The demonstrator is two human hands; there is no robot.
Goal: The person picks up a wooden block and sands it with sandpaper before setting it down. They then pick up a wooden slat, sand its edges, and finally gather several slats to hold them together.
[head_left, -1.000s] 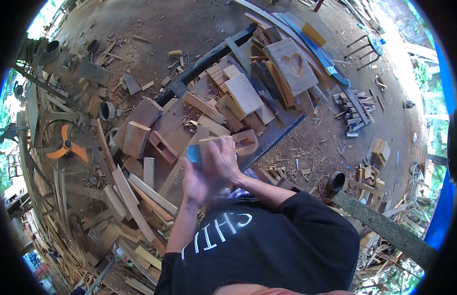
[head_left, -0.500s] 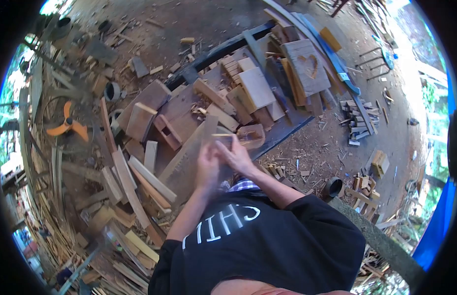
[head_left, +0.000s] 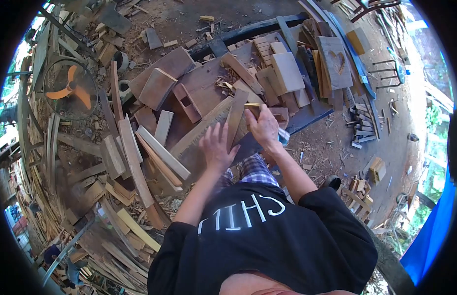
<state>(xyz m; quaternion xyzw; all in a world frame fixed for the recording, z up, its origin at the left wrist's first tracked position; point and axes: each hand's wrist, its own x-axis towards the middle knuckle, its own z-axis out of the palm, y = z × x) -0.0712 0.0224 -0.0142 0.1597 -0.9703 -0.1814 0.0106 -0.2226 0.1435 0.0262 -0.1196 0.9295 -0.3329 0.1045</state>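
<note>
My left hand (head_left: 217,147) has its fingers spread and holds nothing. It is over the toothed edge of a long board (head_left: 201,129), just left of a narrow wooden strip (head_left: 236,110) that slants across the bench. In my right hand (head_left: 264,129) is a small block with a yellowish top (head_left: 253,104), gripped between thumb and fingers beside the strip's upper part. Behind that hand an open wooden piece (head_left: 281,116) is partly hidden. A hollow wooden frame (head_left: 187,102) lies farther left on the bench.
Boards and blocks crowd the bench, including a board with a heart (head_left: 335,63) at the right. An orange-bladed fan (head_left: 71,89) stands at the left. Long planks (head_left: 135,164) lean near my left arm. A metal stool (head_left: 385,73) is at the upper right.
My hands, close together before, are now apart. The left has opened beside the strip; the right holds the block farther right. The view has shifted.
</note>
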